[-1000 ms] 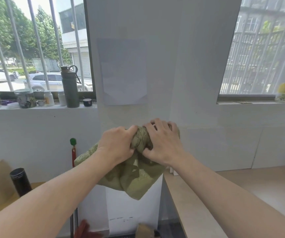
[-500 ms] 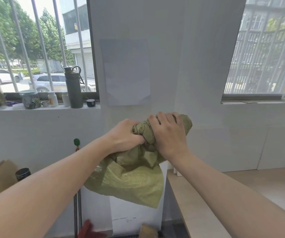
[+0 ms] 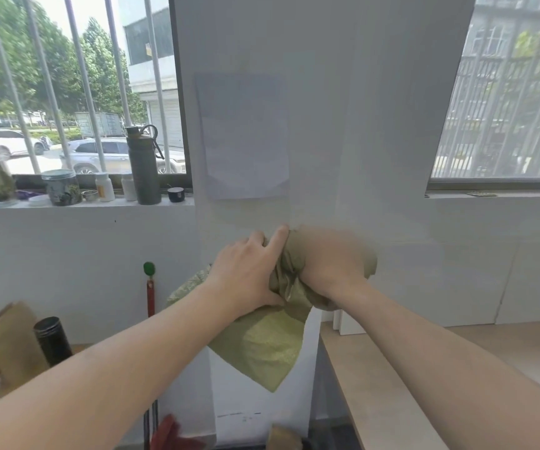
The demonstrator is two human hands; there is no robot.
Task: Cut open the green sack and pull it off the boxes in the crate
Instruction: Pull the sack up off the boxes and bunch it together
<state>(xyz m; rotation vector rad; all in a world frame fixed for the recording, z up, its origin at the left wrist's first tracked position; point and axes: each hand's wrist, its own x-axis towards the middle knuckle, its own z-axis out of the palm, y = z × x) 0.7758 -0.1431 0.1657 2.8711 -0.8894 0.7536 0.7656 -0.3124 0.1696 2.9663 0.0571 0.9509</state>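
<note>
The green sack [image 3: 262, 349] is bunched up in the air in front of a white wall pillar, held between both hands. My left hand [image 3: 245, 271] presses on its left side with fingers spread over the cloth. My right hand [image 3: 330, 261] is blurred and closed around the sack's upper right part. A loose corner of the sack hangs down below the hands. No crate or boxes are in view.
A light wooden tabletop [image 3: 424, 368] runs along the right. On the left windowsill stand a dark bottle [image 3: 143, 165], jars and small white bottles. A black flask [image 3: 52, 339] and a brown paper bag [image 3: 5, 339] sit lower left. A red-handled stick [image 3: 150, 293] leans by the pillar.
The hands have kept crumpling the sack and moved slightly right. My right hand now wraps further over the top, and the hanging corner has shifted.
</note>
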